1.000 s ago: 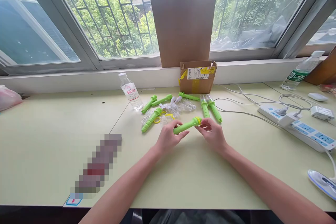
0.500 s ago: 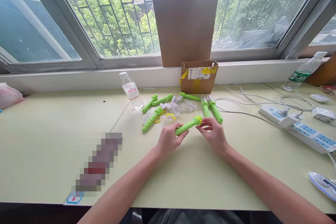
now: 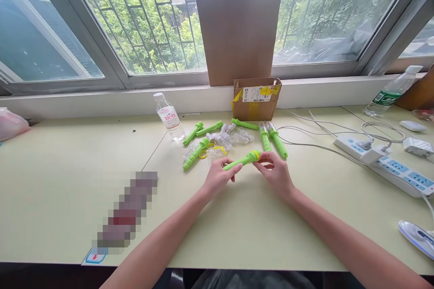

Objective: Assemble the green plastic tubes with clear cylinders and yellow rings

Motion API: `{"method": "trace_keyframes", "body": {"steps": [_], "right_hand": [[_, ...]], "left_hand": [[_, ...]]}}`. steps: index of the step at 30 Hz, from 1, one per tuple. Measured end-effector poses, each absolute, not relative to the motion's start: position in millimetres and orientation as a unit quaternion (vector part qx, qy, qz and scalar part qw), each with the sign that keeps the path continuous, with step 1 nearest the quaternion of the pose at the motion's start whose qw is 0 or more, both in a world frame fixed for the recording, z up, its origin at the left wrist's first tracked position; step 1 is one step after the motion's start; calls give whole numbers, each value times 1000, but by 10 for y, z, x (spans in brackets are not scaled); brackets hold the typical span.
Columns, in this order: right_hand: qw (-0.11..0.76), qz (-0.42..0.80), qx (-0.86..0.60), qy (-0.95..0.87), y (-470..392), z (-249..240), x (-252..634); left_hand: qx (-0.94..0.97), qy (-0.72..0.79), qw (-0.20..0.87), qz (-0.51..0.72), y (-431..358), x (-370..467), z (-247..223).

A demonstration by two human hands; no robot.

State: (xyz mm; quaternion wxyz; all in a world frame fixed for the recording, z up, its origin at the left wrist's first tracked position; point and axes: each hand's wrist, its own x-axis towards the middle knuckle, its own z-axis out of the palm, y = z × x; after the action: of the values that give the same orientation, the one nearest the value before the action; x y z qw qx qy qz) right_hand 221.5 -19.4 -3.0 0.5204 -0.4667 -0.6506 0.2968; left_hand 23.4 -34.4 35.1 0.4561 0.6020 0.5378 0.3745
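My left hand is closed around the lower part of a green plastic tube with a ridged neck. A yellow ring sits at the neck end, where the fingertips of my right hand pinch it. Behind my hands lie more green tubes, clear plastic caps, small white pieces and loose yellow rings. Two green tubes with clear caps lie side by side just beyond my right hand.
An open cardboard box stands against the sill, with a water bottle to its left. Cables and a white power strip lie on the right. A blurred dark object lies on the left of the table.
The green tube has shifted slightly left and turned in my left hand, so a loop-like part near its neck now shows. My right hand has barely moved.
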Motion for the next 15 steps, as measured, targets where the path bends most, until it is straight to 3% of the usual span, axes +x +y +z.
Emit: {"method": "trace_keyframes", "body": {"steps": [8,15], "right_hand": [[523,297,-469,-647,-206,-28,2209],[552,276,-467,-633,-202,-46,2206]], "left_hand": [[545,543,547,332,-308,215,329],[624,535,449,350,-316,229,334]]}}
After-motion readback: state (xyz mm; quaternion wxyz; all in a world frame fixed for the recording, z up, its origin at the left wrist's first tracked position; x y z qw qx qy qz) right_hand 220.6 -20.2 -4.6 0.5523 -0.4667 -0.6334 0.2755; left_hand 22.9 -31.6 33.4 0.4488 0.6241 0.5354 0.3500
